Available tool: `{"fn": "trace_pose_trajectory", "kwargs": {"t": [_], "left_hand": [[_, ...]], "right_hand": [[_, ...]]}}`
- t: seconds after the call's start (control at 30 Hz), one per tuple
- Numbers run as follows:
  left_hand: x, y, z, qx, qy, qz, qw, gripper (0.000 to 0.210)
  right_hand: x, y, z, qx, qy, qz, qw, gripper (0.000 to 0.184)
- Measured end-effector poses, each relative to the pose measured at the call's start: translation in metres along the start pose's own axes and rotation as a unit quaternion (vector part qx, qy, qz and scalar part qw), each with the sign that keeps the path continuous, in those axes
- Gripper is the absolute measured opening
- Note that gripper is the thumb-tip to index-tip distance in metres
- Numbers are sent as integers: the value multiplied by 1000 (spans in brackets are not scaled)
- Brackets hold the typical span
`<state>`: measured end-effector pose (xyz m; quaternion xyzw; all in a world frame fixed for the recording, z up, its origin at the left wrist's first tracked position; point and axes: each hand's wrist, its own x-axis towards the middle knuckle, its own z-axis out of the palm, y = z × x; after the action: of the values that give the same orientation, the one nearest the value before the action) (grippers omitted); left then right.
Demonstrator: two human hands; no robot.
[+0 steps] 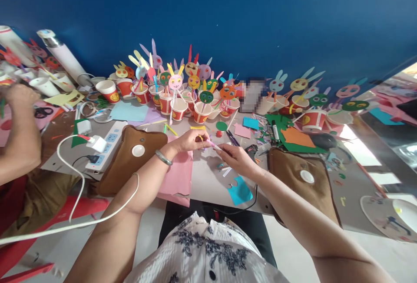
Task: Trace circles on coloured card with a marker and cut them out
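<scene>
Over the middle of the table, my left hand (pixel 194 139), with a bracelet on the wrist, pinches a small purple paper piece (pixel 209 138). Close beside it on the right, my right hand (pixel 233 158) is closed on a thin pink-and-white strip (pixel 215 145) whose tip meets the purple piece. Whether the two are joined, I cannot tell. A bit of yellow shows at my left fingers. Under my left forearm lies pink paper (pixel 177 174). A cut blue paper scrap (pixel 240 190) lies below my right hand.
Paper cups (pixel 179 110) with paper rabbit faces line the blue wall. Brown cushioned pouches (pixel 130 161) flank my arms. A power strip (pixel 106 146) with a white cable (pixel 81 174) is at left. A hot glue gun (pixel 251 151) lies right. Another person's arm (pixel 21 131) reaches in at far left.
</scene>
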<state>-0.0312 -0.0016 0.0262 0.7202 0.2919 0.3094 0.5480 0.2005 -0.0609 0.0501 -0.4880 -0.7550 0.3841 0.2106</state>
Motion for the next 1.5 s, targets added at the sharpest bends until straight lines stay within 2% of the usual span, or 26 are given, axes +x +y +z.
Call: {"fn": "trace_pose_trajectory", "kwargs": {"t": [0.23,0.4,0.8,0.97,1.13,1.3,1.5], "left_hand": [[-5,12,6,63,-29,2,998,44],[-4,16,8,100,-34,27,994,48],[-4,17,9,94,-35,15,995,56],[-5,19,11,92,-42,-2,995,50],[-5,19,10,89,-40,13,995,43],[-4,15,10,84,-44,14,995,47],[-2,10,10,45,-54,0,998,49]], "right_hand": [[3,-2,-5,33,-26,16,999,49],[5,3,-11,-8,-22,1,1000,50],[7,7,-22,-110,-25,-48,993,57],[9,8,-25,-132,-23,-61,989,56],[9,9,-27,-139,-30,-64,988,55],[7,11,-30,-194,-21,-98,976,52],[5,23,-29,-295,29,-158,942,46]]}}
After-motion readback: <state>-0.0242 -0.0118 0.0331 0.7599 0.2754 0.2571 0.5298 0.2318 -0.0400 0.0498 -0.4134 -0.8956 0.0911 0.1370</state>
